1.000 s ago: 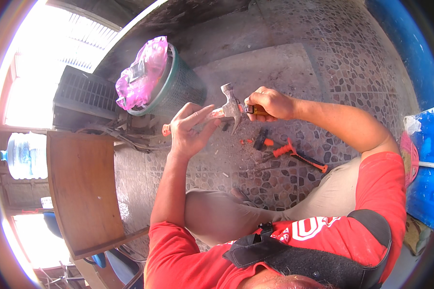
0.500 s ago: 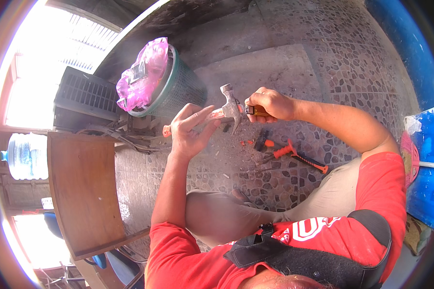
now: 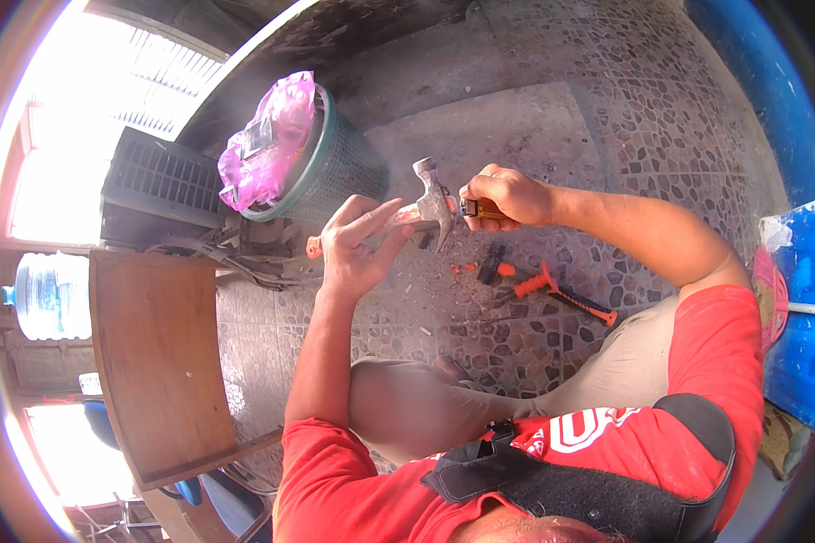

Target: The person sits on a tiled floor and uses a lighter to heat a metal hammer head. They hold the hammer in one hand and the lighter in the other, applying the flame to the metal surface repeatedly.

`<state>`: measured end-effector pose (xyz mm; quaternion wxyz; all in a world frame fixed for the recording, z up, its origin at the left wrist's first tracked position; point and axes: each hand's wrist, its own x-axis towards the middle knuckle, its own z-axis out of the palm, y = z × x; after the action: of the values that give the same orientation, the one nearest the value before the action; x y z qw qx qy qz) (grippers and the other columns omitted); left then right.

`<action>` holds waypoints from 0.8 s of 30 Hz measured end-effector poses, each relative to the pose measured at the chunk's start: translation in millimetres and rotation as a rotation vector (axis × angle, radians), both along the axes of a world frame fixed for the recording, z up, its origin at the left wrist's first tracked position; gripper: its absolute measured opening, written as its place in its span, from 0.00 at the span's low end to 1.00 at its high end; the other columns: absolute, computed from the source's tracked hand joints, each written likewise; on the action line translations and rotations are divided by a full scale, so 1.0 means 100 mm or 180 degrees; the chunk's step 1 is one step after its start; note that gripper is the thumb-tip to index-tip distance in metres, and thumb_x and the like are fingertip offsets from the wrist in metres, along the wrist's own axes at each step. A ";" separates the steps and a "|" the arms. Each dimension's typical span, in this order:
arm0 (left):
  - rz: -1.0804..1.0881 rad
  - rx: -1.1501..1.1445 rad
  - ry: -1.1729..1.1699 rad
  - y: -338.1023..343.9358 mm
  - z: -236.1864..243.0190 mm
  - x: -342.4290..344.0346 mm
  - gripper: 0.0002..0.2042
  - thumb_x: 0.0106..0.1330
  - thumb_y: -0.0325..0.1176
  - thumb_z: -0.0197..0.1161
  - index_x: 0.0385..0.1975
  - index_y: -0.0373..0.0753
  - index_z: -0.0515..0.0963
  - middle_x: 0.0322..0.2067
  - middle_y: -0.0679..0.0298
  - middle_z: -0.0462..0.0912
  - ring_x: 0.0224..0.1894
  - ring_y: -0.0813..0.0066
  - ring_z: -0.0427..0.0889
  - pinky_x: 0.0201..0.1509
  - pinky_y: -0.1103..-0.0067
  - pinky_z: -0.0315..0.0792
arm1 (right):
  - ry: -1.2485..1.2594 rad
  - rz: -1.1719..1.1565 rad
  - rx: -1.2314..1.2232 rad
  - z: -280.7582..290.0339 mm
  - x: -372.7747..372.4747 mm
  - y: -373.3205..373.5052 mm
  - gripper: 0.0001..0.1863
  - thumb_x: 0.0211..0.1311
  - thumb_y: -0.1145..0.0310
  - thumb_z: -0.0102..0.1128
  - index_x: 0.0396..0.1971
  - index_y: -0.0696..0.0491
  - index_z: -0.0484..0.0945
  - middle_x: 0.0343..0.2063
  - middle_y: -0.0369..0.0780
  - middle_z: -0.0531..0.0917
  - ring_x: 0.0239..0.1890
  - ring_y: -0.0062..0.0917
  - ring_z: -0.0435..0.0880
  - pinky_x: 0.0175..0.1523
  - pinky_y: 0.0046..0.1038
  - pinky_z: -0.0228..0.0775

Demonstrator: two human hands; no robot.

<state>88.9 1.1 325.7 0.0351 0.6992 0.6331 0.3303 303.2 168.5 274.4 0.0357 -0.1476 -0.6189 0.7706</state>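
My left hand (image 3: 358,237) is closed round the orange handle of a claw hammer (image 3: 432,201), held sideways with the metal head toward the middle. My right hand (image 3: 503,199) grips a small yellow-and-black tool (image 3: 471,207), perhaps a tape measure, right beside the hammer's head; whether the two touch I cannot tell. Beneath them on the tiled floor lie a hammer with a black head (image 3: 491,264), an orange-handled tool with a hand guard (image 3: 536,281) and some debris.
A green mesh basket (image 3: 344,154) holds a pink bag (image 3: 272,140). At left are a grey slatted unit (image 3: 158,181), a wooden board (image 3: 154,353) and a water bottle (image 3: 50,294). Blue containers (image 3: 797,353) line the right side. My crossed legs (image 3: 398,403) are below my hands.
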 end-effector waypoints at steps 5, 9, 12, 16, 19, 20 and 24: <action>0.0033 -0.0042 0.0060 0.00 -0.01 -0.01 0.16 0.54 0.28 0.76 0.44 0.35 0.86 0.31 0.61 0.83 0.31 0.74 0.80 0.36 0.79 0.74 | 0.0009 0.0012 0.0003 0.00 0.00 0.00 0.25 0.68 0.55 0.45 0.21 0.59 0.81 0.13 0.37 0.75 0.13 0.18 0.69 0.19 0.23 0.59; 0.0051 -0.0061 0.0042 0.00 0.00 0.00 0.16 0.54 0.28 0.76 0.44 0.34 0.85 0.31 0.61 0.83 0.32 0.74 0.81 0.37 0.78 0.74 | 0.0014 0.0042 0.0012 -0.01 0.00 0.01 0.25 0.68 0.55 0.45 0.21 0.59 0.81 0.13 0.37 0.75 0.13 0.18 0.69 0.19 0.23 0.60; 0.0042 -0.0050 0.0046 0.00 0.00 0.00 0.16 0.54 0.28 0.76 0.44 0.34 0.85 0.31 0.61 0.83 0.32 0.74 0.80 0.36 0.78 0.74 | 0.0011 0.0040 -0.0003 -0.01 0.00 0.01 0.25 0.68 0.55 0.45 0.21 0.59 0.81 0.13 0.37 0.75 0.13 0.18 0.69 0.19 0.23 0.59; 0.0019 -0.0038 0.0029 0.00 0.00 0.00 0.17 0.54 0.28 0.76 0.44 0.34 0.85 0.31 0.61 0.82 0.31 0.74 0.80 0.36 0.78 0.73 | 0.0014 0.0031 0.0002 0.00 0.00 0.01 0.26 0.68 0.55 0.45 0.21 0.59 0.81 0.13 0.37 0.75 0.13 0.18 0.69 0.19 0.23 0.60; 0.0009 -0.0018 0.0018 0.00 0.00 0.00 0.17 0.54 0.28 0.76 0.44 0.34 0.85 0.31 0.61 0.82 0.31 0.74 0.79 0.36 0.78 0.73 | 0.0030 0.0040 0.0003 -0.01 -0.01 0.01 0.26 0.68 0.55 0.45 0.21 0.59 0.81 0.13 0.37 0.75 0.13 0.18 0.69 0.19 0.23 0.60; 0.0007 -0.0016 0.0022 0.00 0.00 0.00 0.17 0.54 0.27 0.76 0.44 0.34 0.85 0.31 0.61 0.82 0.31 0.74 0.80 0.36 0.78 0.73 | 0.0028 0.0047 0.0007 -0.01 -0.01 0.01 0.26 0.68 0.55 0.45 0.21 0.59 0.81 0.13 0.37 0.75 0.13 0.18 0.69 0.19 0.23 0.60; -0.0003 -0.0013 -0.0004 0.00 0.00 0.01 0.16 0.54 0.28 0.76 0.44 0.34 0.85 0.31 0.61 0.82 0.31 0.73 0.80 0.36 0.78 0.73 | -0.0002 0.0045 0.0018 0.00 0.00 0.01 0.26 0.68 0.55 0.45 0.21 0.59 0.81 0.13 0.37 0.75 0.13 0.18 0.69 0.19 0.23 0.60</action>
<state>89.5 1.5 326.0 0.0371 0.6992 0.6334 0.3294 302.9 169.8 274.3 0.0305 -0.1434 -0.6221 0.7691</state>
